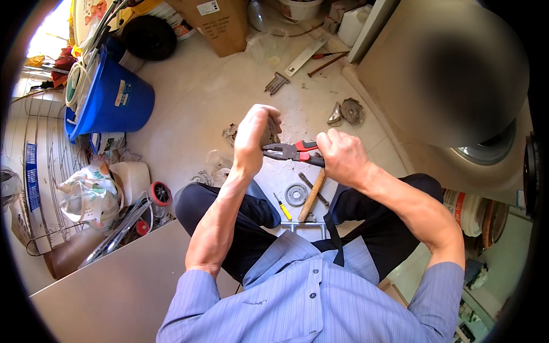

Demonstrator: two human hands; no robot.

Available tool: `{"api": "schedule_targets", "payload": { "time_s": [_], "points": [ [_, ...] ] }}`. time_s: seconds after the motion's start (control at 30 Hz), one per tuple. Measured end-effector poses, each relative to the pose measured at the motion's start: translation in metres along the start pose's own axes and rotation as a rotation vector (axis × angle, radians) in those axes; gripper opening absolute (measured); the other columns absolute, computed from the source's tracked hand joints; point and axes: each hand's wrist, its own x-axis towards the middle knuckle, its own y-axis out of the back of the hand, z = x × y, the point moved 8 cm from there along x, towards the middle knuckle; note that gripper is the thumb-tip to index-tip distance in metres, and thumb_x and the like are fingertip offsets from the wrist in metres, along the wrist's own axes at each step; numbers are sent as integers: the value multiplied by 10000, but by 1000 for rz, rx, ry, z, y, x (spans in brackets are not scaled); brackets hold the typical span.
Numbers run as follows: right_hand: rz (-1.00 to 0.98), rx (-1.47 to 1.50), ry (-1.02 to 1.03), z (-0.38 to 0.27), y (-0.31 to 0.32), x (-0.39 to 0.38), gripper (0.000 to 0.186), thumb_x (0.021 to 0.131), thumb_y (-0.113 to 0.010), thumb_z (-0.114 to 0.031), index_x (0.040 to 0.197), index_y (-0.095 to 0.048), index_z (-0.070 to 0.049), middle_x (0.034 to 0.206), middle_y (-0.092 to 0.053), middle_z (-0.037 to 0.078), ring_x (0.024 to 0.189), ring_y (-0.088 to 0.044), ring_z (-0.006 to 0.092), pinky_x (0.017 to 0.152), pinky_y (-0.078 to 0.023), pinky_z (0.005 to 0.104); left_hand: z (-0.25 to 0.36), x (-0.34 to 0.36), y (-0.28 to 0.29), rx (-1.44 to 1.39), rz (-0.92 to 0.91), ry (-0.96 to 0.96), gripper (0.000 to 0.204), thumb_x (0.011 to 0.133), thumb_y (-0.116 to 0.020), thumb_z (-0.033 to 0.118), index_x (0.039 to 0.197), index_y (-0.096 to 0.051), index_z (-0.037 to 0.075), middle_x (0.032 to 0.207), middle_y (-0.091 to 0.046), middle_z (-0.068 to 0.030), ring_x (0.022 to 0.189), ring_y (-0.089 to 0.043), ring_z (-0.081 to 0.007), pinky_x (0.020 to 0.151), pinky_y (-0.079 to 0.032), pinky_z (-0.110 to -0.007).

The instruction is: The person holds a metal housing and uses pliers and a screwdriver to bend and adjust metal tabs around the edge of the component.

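My right hand (pixel 346 153) is closed round the red and black handles of a pair of pliers (pixel 296 150). The pliers point left, and their jaws are at the lower edge of a greyish part (pixel 270 135) in my left hand (pixel 251 140). That hand's fingers curl over the part and hide most of it, so I cannot tell its kind or whether the jaws grip it. On the floor between my legs lie a wooden handle (pixel 311 197), a dark metal bar (pixel 314 188), a round grey metal disc (pixel 296 194) and a yellow-handled screwdriver (pixel 282 207).
Farther off lie a metal bracket (pixel 277 84), a flat metal strip (pixel 306 56) and a round metal piece (pixel 351 111). A blue bucket (pixel 117 97) stands at the left, a cardboard box (pixel 214 26) at the back. A front-loading washing machine (pixel 412 128) stands right.
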Motion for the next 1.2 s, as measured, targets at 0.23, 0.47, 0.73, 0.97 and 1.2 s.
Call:
{"api": "schedule_targets", "payload": {
  "time_s": [0.23,0.47,0.73,0.97,1.2],
  "points": [
    [-70,-79,-7,18,-27,-6,112,758,-601,-21,855,-546,-27,747,-618,162,627,-683,320,527,-561,406,-87,-5,-1,-333,303,543,500,1041,-514,538,873,-621,79,747,-602,-72,641,-547,-168,621,-452,-324],
    [-136,-148,-61,24,-42,-3,87,786,-593,-35,863,-556,-21,764,-642,184,629,-699,338,530,-579,427,-126,6,13,-337,432,554,502,1026,-521,537,803,-612,97,709,-619,-89,636,-588,-224,604,-487,-375],
    [-161,-174,20,26,-32,-17,99,803,-598,-73,882,-582,-15,769,-647,184,648,-702,343,552,-587,446,-125,-9,-11,53,76,600,531,971,-587,573,817,-623,66,767,-581,-33,679,-494,-133,648,-388,-295],
    [-174,-172,-12,11,-34,-23,80,815,-600,-89,854,-579,-23,779,-653,180,665,-703,343,566,-586,454,-131,-14,-4,-236,133,655,489,1002,-563,518,814,-652,75,761,-653,-97,650,-623,-206,602,-501,-317],
    [-267,401,-571,36,-8,-8,206,895,-660,-159,986,-629,22,857,-686,249,805,-710,378,722,-541,452,-103,13,-7,-925,377,576,518,1015,-525,559,984,-588,46,877,-664,-206,866,-698,-421,792,-587,-578]
  ]
}}
